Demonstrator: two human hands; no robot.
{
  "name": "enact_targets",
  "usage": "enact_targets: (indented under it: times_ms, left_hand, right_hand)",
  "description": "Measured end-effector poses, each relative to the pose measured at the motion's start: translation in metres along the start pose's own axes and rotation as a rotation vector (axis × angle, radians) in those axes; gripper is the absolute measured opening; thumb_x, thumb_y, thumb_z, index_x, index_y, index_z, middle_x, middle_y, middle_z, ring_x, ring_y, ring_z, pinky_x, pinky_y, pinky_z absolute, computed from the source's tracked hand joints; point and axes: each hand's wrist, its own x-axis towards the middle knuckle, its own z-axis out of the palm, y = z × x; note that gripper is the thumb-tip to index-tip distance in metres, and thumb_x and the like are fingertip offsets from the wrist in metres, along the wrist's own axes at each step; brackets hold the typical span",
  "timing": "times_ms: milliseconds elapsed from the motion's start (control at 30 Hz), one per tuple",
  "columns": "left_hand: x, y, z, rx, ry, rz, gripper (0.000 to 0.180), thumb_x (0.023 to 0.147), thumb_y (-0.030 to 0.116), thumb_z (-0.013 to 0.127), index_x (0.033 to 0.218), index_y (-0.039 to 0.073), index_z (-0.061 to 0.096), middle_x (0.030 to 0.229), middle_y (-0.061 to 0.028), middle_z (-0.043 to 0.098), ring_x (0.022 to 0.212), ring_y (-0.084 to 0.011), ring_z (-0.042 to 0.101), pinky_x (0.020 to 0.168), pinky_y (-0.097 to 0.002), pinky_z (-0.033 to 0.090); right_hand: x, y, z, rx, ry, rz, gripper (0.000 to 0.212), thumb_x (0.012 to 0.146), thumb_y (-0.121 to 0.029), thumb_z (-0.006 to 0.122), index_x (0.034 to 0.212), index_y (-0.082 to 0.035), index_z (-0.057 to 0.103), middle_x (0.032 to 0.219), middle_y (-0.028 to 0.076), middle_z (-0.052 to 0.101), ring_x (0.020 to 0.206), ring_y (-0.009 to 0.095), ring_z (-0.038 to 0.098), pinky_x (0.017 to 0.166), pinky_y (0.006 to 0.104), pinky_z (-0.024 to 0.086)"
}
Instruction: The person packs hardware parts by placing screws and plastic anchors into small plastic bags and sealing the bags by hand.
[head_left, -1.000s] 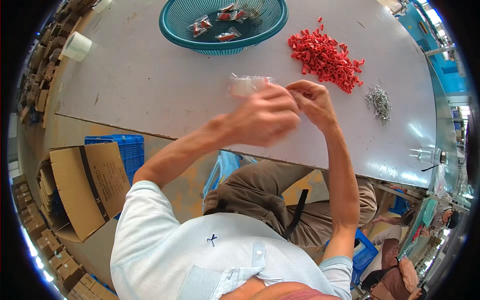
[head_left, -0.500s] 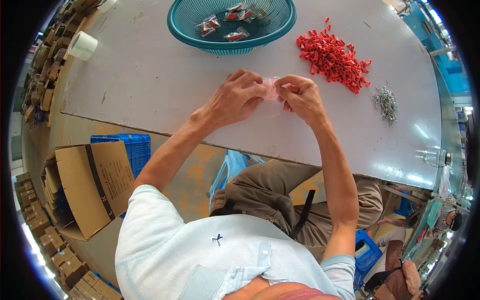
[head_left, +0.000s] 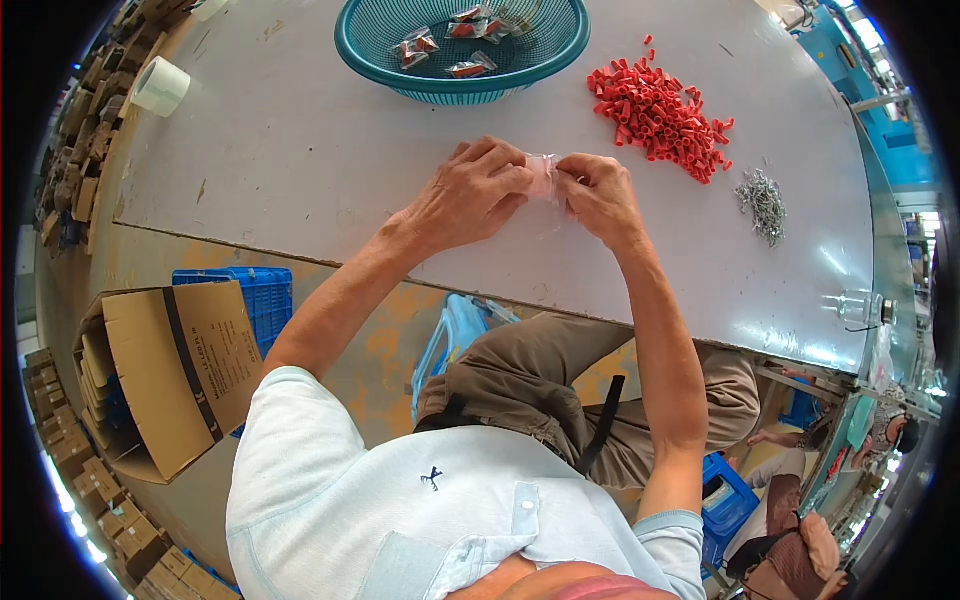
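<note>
Your left hand (head_left: 475,195) and right hand (head_left: 602,197) are pinching a clear bag (head_left: 542,178) at its 9 and 3 o'clock sides, apparently opening or sealing it; the next move is probably needing steady fingertips. From it, metal pins (head_left: 763,209) are lying at 3 o'clock, red sleeves (head_left: 660,115) at 2, a teal basket (head_left: 460,92) at 11.

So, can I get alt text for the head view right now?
A person's left hand and right hand hold a clear plastic bag at a pale table. Ahead is a teal basket holding small packets; to the right, piles of red tubes and silvery pieces.
</note>
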Motion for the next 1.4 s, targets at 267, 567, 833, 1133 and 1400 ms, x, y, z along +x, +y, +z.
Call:
enact_targets:
  times_ms: [267, 567, 833, 1133, 1400]
  left_hand:
    - [0.001, 0.004, -0.001, 0.051, 0.007, 0.009, 0.028, 0.082, 0.008, 0.086, 0.106, 0.014, 0.072, 0.119, -0.0044, 0.07, 0.116, -0.0275, 0.064, 0.102, -0.0434, 0.052]
    - [0.007, 0.007, -0.007, 0.084, -0.059, 0.067, 0.032, 0.081, 0.004, 0.084, 0.11, 0.014, 0.073, 0.122, -0.0056, 0.07, 0.119, -0.0277, 0.063, 0.1, -0.0435, 0.051]
    - [0.05, 0.064, -0.008, -0.224, 0.088, -0.058, 0.032, 0.083, 0.008, 0.085, 0.113, 0.008, 0.073, 0.116, -0.0098, 0.072, 0.11, -0.028, 0.067, 0.09, -0.0417, 0.055]
    - [0.09, 0.094, 0.054, -0.532, -0.205, -0.066, 0.012, 0.092, 0.009, 0.079, 0.103, 0.005, 0.077, 0.093, -0.0088, 0.074, 0.079, -0.0195, 0.071, 0.068, -0.0321, 0.058]
    - [0.1, 0.094, 0.088, -1.092, -0.308, -0.675, 0.01, 0.096, 0.01, 0.078, 0.098, 0.001, 0.075, 0.082, -0.0013, 0.069, 0.072, -0.0081, 0.062, 0.062, -0.0246, 0.051]
  right_hand:
    - [-0.014, 0.007, -0.005, 0.24, 0.103, 0.047, 0.015, 0.095, -0.008, 0.07, 0.102, 0.002, 0.078, 0.079, 0.006, 0.073, 0.061, 0.01, 0.066, 0.053, 0.0269, 0.055]
    - [-0.029, 0.033, -0.024, 0.599, 0.212, 0.014, 0.012, 0.095, -0.004, 0.069, 0.103, 0.002, 0.075, 0.083, 0.006, 0.073, 0.066, 0.01, 0.068, 0.057, 0.0263, 0.058]
    - [-0.076, 0.015, -0.075, 0.426, 0.229, -0.161, 0.01, 0.095, -0.001, 0.072, 0.105, -0.001, 0.071, 0.083, 0.002, 0.07, 0.065, 0.009, 0.064, 0.058, 0.025, 0.054]
    - [-0.106, 0.017, -0.116, -0.053, 0.131, -0.3, 0.017, 0.091, -0.002, 0.079, 0.096, -0.002, 0.062, 0.078, 0.004, 0.067, 0.068, 0.007, 0.06, 0.063, 0.0276, 0.052]
    - [-0.104, 0.078, -0.113, 0.228, 0.24, -0.11, 0.026, 0.09, -0.011, 0.083, 0.115, -0.007, 0.076, 0.09, 0.003, 0.074, 0.069, 0.007, 0.06, 0.063, 0.0249, 0.051]
